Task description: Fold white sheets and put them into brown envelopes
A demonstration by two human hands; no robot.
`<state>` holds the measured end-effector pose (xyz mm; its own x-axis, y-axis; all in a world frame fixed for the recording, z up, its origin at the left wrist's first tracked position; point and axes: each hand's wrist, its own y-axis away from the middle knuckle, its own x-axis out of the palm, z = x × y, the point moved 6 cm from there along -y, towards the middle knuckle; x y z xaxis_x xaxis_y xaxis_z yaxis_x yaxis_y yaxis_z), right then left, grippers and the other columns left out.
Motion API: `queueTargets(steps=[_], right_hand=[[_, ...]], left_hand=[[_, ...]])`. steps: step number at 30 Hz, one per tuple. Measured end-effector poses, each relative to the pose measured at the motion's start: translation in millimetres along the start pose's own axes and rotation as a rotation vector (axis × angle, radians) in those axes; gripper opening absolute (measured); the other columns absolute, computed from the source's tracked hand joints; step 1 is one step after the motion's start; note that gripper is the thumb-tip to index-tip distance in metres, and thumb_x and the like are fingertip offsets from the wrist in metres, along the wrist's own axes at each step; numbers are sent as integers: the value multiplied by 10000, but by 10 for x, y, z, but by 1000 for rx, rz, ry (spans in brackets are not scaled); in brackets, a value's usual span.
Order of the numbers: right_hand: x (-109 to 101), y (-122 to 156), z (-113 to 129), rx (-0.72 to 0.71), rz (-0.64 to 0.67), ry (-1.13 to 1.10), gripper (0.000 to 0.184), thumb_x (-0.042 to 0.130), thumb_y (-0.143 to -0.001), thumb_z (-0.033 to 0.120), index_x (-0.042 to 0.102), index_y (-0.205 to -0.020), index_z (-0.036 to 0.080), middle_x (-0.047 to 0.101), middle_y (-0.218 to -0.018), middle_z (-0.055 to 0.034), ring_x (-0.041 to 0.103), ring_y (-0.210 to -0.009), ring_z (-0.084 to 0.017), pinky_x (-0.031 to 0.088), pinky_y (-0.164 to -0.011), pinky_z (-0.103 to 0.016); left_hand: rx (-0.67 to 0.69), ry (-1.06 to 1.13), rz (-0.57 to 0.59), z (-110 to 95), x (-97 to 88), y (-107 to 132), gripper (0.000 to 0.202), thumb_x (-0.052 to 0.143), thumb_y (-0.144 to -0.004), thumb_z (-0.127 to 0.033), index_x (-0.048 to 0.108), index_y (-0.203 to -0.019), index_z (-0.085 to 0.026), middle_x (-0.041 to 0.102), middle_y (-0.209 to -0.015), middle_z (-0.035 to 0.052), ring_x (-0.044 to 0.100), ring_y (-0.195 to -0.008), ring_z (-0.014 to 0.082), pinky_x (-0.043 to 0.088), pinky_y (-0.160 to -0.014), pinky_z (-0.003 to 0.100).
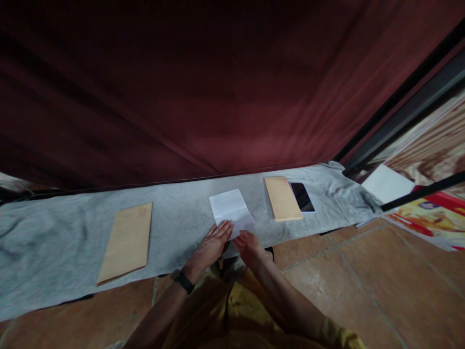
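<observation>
A white sheet of paper (pixel 230 206) with a crease across it lies on the grey cloth in front of me. My left hand (pixel 214 242) rests flat on the paper's near left part, fingers stretched out. At the near right edge, my right hand (pixel 249 246) has its fingers curled together and pinches the paper. A stack of brown envelopes (pixel 283 198) lies to the right of the sheet, and another brown envelope stack (pixel 127 240) lies farther to the left.
A dark-screened phone (pixel 302 197) sits beside the right envelopes. The grey cloth (pixel 174 213) covers a narrow surface, with a dark red curtain (pixel 218 97) behind it. At the right are a black metal frame (pixel 407 106), a white sheet (pixel 388 184) and a printed box (pixel 436 218).
</observation>
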<state>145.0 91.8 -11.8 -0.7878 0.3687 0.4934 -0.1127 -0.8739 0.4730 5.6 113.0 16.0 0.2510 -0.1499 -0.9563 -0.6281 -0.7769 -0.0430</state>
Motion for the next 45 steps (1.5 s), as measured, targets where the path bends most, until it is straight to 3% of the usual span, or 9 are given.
queueTargets(steps=[3, 5, 11, 17, 22, 28, 31, 36, 45], right_hand=[[-139, 219, 89, 284, 201, 136, 211, 698, -759, 369, 684, -847, 178, 758, -933, -100, 721, -829, -222, 579, -810, -389], [-228, 275, 234, 266, 250, 294, 325, 683, -800, 431, 731, -974, 160, 766, -1010, -117, 729, -867, -231, 573, -830, -393], [87, -65, 681, -628, 240, 1049, 402, 435, -974, 281, 674, -1284, 192, 623, -1419, -114, 569, -1322, -227, 428, -1145, -422], [300, -421, 465, -871, 194, 1675, 510, 455, -1022, 285, 475, -1508, 129, 417, -1600, -145, 324, -1515, -274, 305, -1224, -483], [233, -444, 360, -921, 171, 1766, 524, 443, -1037, 299, 437, -1535, 135, 420, -1596, -147, 358, -1499, -257, 273, -1234, -472], [274, -442, 424, -881, 168, 1758, 491, 402, -1053, 311, 486, -1504, 135, 456, -1571, -148, 409, -1470, -275, 239, -1240, -507], [467, -535, 526, -831, 159, 1714, 473, 332, -1072, 306, 536, -1465, 140, 534, -1513, -144, 467, -1430, -246, 190, -1261, -507], [805, -771, 535, -907, 299, 1711, 488, 360, -1071, 329, 466, -1522, 176, 383, -1624, -97, 324, -1519, -228, 284, -1233, -427], [647, -1116, 514, -920, 82, 1782, 532, 398, -1064, 391, 434, -1539, 155, 412, -1601, -154, 361, -1492, -284, 240, -1224, -479]], left_hand=[[22, -18, 22, 62, -8, 49, 659, 354, -906, -26, 420, -1534, -215, 425, -1612, 76, 322, -1520, 165, 294, -1239, 403], [37, -20, 35, 66, -28, 59, 647, 370, -913, -41, 427, -1530, -227, 406, -1623, 70, 306, -1527, 169, 286, -1242, 402], [19, 24, 63, 33, -97, 83, 661, 413, -884, -73, 427, -1532, -207, 345, -1651, 84, 250, -1550, 188, 235, -1264, 447], [-84, 179, -36, 74, -161, -8, 700, 421, -855, -95, 407, -1545, -208, 451, -1594, 75, 352, -1508, 190, 225, -1277, 486], [-360, 57, -327, 173, -164, -369, 557, 378, -1005, -285, 412, -1531, -106, 421, -1602, 158, 290, -1537, 264, 281, -1253, 504], [-445, -68, -340, 237, 21, -511, 621, 392, -1016, -385, 350, -1564, -95, 306, -1647, 200, 226, -1555, 319, 245, -1238, 570], [-435, -88, -328, 239, 34, -489, 622, 421, -1004, -363, 345, -1572, -122, 279, -1661, 187, 206, -1559, 327, 244, -1235, 571], [-428, -98, -275, 258, 44, -492, 585, 441, -977, -257, 407, -1545, -120, 246, -1670, 190, 176, -1562, 353, 238, -1231, 585], [-490, -120, -326, 622, 8, -650, 602, 339, -1019, -337, 364, -1562, -79, 310, -1644, 188, 217, -1557, 312, 230, -1245, 550]])
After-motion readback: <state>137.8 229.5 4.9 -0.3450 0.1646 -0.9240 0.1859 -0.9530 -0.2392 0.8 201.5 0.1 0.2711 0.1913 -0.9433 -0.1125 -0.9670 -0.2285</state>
